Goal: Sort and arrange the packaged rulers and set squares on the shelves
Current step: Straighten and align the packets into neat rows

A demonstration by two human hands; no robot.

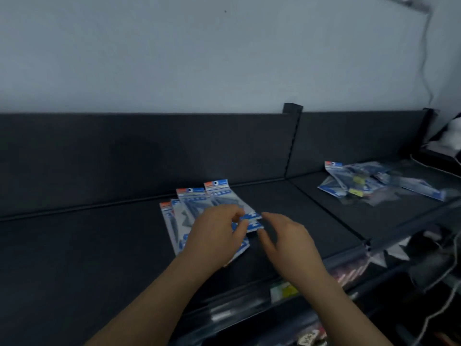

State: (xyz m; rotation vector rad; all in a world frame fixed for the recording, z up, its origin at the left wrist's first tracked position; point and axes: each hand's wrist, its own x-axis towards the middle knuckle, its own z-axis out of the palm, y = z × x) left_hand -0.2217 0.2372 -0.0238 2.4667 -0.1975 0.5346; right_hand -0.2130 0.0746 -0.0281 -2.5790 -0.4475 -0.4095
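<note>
Packets (192, 203) of rulers lie fanned on the dark shelf (87, 245), mostly under and beyond the left hand (214, 237). Their orange-and-blue header cards point away from its knuckles toward the shelf's back panel. The left hand rests palm down on the fan, its forefinger and thumb curled round the blue lower end of the top packet (252, 221), which juts out just past its fingertips; motion blur softens the grip. The right hand (289, 239) hovers just to the right of that blue end, fingers straight and spread, thumb apart, holding nothing. Its fingertips are close beside the card, though contact cannot be told. Well off beyond the right hand, past a slotted upright (291, 146), a loose pile (361, 183) of clear packets lies jumbled on the neighbouring shelf section.
</note>
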